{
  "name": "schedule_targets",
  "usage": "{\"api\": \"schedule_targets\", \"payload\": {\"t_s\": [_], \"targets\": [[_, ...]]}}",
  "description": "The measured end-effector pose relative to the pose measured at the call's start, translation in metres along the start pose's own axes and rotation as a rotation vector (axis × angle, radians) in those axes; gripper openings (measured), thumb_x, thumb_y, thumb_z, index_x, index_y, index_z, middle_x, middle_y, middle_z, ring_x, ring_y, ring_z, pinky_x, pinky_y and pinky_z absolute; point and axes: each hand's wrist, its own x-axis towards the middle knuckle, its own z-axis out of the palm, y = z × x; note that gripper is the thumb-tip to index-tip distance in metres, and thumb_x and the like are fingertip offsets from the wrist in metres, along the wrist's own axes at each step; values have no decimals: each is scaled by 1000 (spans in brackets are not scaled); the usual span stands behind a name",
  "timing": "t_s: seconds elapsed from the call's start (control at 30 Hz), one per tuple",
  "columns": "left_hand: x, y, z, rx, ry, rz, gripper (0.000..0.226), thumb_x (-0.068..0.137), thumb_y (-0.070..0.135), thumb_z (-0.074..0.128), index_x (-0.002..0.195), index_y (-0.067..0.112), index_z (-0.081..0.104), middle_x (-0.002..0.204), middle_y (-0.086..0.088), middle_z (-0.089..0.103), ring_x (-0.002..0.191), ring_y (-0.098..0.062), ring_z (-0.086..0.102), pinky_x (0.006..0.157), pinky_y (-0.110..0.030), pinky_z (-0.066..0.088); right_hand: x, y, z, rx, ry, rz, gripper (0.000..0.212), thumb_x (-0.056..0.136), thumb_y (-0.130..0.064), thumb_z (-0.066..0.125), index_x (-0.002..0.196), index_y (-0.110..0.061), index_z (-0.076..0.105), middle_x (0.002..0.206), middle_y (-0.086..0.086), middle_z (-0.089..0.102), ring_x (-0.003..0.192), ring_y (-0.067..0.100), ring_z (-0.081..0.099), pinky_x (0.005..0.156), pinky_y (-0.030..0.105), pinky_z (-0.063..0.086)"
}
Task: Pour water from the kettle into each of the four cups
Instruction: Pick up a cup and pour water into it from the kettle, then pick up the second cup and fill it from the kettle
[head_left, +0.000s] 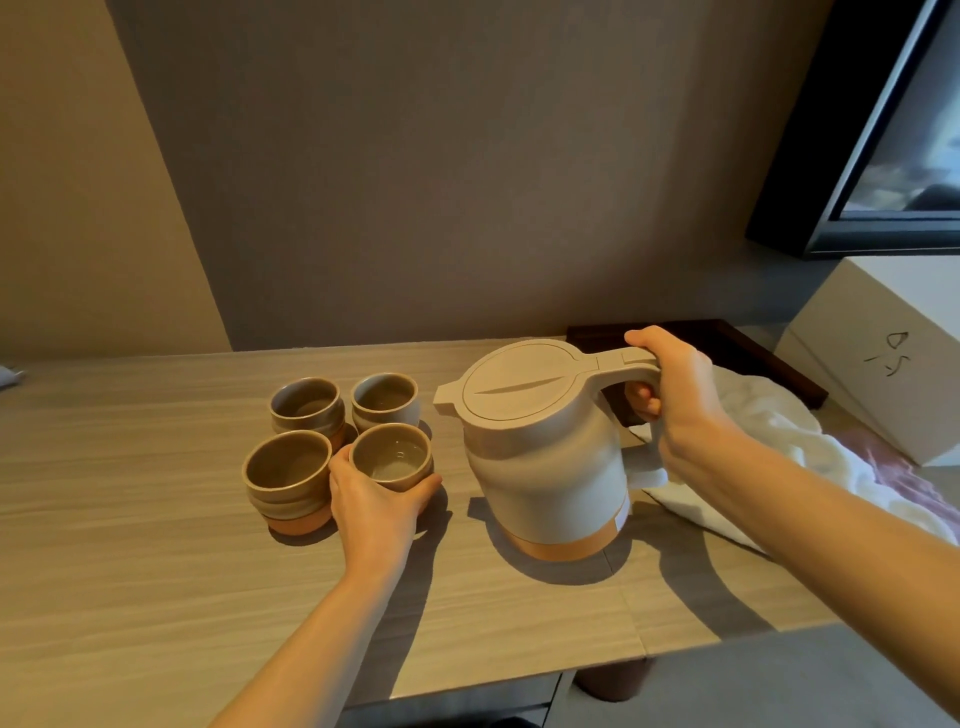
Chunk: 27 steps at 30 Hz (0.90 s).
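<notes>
You're bracing the near-right cup (390, 457) with your left hand (375, 506); its fingers (423, 491) are curling around the cup's near wall, thumb on the left side. That cup is looking wet inside, maybe a little water already, hard to be sure. The near-left cup (287, 470) is touching it, toward the front edge of the surface (156, 571). The two far cups (306, 405) (385, 399) are sitting just behind and are reading as empty.

Your right hand (675, 400) is wrapping the kettle (545, 447) handle, fingers closed tight round it, thumb on top. The kettle is standing upright right of the cups, spout toward them, lid shut.

My read: pour is starting, none clearly filled. Next you're lifting, bringing the spout over the braced cup, tilting slowly. A white cloth (779, 441) is lying behind your wrist, toward the right edge.
</notes>
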Motion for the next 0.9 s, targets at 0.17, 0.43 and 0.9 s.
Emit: {"api": "schedule_targets", "payload": {"t_s": [0.17, 0.43, 0.9], "targets": [[0, 1, 2, -1, 17, 4, 97, 53, 26, 94, 133, 17, 38, 129, -5, 54, 120, -24, 52, 96, -39, 48, 1, 1, -2, 26, -6, 24, 24, 86, -33, 61, 73, -13, 62, 72, 3, 62, 50, 9, 45, 51, 19, 34], [0, 7, 1, 19, -18, -6, 107, 57, 23, 92, 142, 15, 28, 140, -7, 44, 131, -26, 42, 103, -39, 40, 1, 2, -1, 36, -14, 26, 25, 85, -33, 61, 70, -13, 62, 66, 1, 59, 46, 8, 43, 48, 18, 34], [-20, 32, -30, 140, -164, -3, 106, 74, 17, 81, 153, 19, 10, 157, -4, 25, 143, -27, 28, 108, -42, 34, -25, -14, -3, 110, 33, 26, 24, 85, -31, 61, 70, -12, 62, 57, -1, 57, 47, 9, 42, 52, 21, 35]]}}
